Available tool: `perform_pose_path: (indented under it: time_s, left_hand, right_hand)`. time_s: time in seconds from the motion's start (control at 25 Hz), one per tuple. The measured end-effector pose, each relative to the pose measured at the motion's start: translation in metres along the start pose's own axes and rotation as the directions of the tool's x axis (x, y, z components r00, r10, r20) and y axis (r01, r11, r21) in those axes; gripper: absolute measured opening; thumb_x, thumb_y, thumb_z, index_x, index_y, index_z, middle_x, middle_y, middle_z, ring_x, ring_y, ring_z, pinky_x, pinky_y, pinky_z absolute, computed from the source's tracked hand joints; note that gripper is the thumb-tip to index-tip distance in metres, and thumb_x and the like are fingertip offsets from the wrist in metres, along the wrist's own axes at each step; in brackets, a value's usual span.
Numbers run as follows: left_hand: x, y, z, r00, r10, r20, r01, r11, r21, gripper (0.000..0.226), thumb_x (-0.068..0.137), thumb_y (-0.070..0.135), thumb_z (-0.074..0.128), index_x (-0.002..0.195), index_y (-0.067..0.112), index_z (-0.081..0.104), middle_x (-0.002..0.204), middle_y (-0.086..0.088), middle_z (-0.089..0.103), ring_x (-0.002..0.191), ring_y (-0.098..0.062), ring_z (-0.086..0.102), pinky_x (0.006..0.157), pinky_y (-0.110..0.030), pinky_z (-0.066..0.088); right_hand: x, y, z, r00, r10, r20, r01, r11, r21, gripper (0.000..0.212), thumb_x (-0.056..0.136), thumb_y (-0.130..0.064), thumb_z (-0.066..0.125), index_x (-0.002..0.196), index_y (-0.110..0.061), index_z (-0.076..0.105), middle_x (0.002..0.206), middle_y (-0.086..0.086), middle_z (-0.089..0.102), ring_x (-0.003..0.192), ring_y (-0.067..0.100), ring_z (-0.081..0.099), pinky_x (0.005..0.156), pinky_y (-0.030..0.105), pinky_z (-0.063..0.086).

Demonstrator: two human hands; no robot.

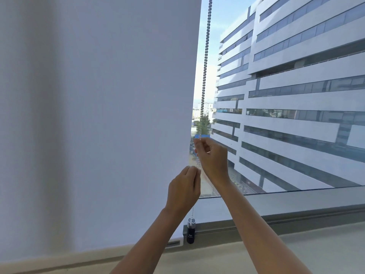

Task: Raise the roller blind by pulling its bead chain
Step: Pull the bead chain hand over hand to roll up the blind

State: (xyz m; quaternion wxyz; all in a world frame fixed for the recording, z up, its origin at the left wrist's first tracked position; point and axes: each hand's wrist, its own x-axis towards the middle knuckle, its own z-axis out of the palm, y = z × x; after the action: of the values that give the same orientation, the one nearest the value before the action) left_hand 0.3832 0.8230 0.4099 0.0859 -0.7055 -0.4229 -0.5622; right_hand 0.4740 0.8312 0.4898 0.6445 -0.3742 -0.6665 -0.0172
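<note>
A white roller blind [98,115] covers the left part of the window, with its bottom bar [173,243] low near the sill. Along the blind's right edge hangs the bead chain [205,62], running from the top of the view down to a black weight [190,233] by the sill. My right hand [212,157] pinches the chain just under a blue marker [202,136]. A little lower and to the left, my left hand [184,188] pinches the chain too. Both forearms reach up from the bottom of the view.
To the right of the chain the bare glass shows a large white office building [296,86] outside. A grey window frame [286,204] and a pale sill [296,246] run along the bottom.
</note>
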Motion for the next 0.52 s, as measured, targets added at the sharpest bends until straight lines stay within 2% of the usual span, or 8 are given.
perform_pose_path:
  time_s: [0.12, 0.16, 0.36, 0.52]
  left_hand:
    - [-0.008, 0.010, 0.001, 1.000, -0.011, -0.024, 0.011, 1.000, 0.004, 0.021, 0.091, 0.020, 0.044, 0.080, 0.008, 0.057, 0.071, -0.004, 0.062, 0.053, -0.009, 0.041, 0.049, -0.007, 0.024]
    - [-0.009, 0.015, 0.002, 1.000, -0.012, -0.028, 0.012, 1.000, 0.003, 0.021, 0.091, 0.020, 0.044, 0.081, 0.008, 0.057, 0.072, -0.005, 0.062, 0.053, -0.009, 0.041, 0.048, -0.007, 0.025]
    - [-0.019, 0.036, 0.010, 0.999, -0.030, -0.028, 0.029, 0.999, -0.017, 0.023, 0.092, 0.023, 0.044, 0.079, 0.007, 0.056, 0.070, -0.003, 0.058, 0.053, -0.010, 0.038, 0.047, -0.004, 0.027]
    - [-0.016, 0.043, 0.003, 0.999, -0.032, -0.006, 0.032, 0.998, -0.055, 0.023, 0.092, 0.025, 0.043, 0.072, 0.015, 0.051, 0.063, 0.009, 0.047, 0.050, -0.007, 0.042, 0.049, -0.016, 0.033]
  right_hand:
    - [0.034, -0.022, -0.007, 0.998, -0.025, -0.049, 0.030, 0.993, 0.117, 0.026, 0.092, -0.030, 0.054, 0.093, -0.006, 0.065, 0.066, 0.003, 0.069, 0.051, 0.006, 0.061, 0.053, 0.016, 0.050]
    - [0.048, -0.031, -0.011, 0.997, -0.030, -0.074, 0.042, 0.987, 0.157, 0.025, 0.093, -0.028, 0.053, 0.094, -0.006, 0.065, 0.064, 0.002, 0.067, 0.048, 0.005, 0.060, 0.051, 0.014, 0.050]
    - [0.084, -0.052, -0.024, 0.989, -0.038, -0.140, 0.069, 0.973, 0.219, 0.024, 0.096, -0.014, 0.045, 0.085, -0.006, 0.064, 0.051, 0.001, 0.059, 0.038, 0.005, 0.052, 0.046, 0.015, 0.045]
    - [0.078, -0.051, -0.033, 0.983, -0.083, -0.166, 0.112, 0.977, 0.179, 0.026, 0.095, -0.013, 0.044, 0.077, -0.007, 0.063, 0.049, 0.010, 0.061, 0.039, 0.017, 0.054, 0.046, 0.032, 0.049]
